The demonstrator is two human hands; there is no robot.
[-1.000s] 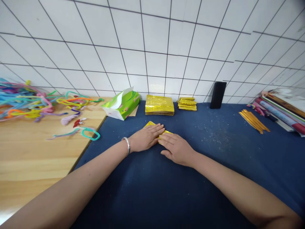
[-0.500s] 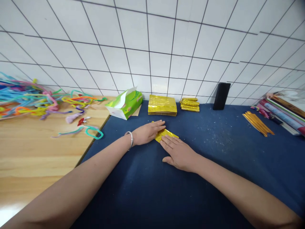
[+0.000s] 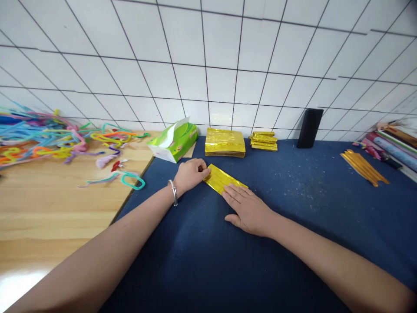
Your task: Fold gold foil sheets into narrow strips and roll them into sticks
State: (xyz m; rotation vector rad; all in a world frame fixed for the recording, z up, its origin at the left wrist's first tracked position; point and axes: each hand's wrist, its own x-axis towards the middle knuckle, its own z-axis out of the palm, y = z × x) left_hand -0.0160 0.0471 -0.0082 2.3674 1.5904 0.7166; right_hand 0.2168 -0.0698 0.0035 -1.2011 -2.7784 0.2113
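A folded strip of gold foil paper (image 3: 220,178) lies on the dark blue mat (image 3: 293,195). My left hand (image 3: 190,174), with a silver bracelet on the wrist, has its fingers curled and pinches the strip's left end. My right hand (image 3: 247,209) lies flat, its fingertips pressing down the strip's right end. Behind them, by the wall, sit a flat stack of gold foil sheets (image 3: 225,148) and a smaller pile of folded gold pieces (image 3: 263,141).
A green tissue pack (image 3: 174,141) stands at the mat's back left corner. Coloured pipe cleaners (image 3: 55,139) are spread on the wooden table (image 3: 48,208) at left. A black phone (image 3: 309,128) leans on the tiled wall. Gold strips (image 3: 364,167) and books (image 3: 394,145) lie at right.
My left hand slid left along the gold paper and curled its fingers onto the left end, uncovering the folded strip. My right hand stayed pressing the right end. The view shifted slightly.
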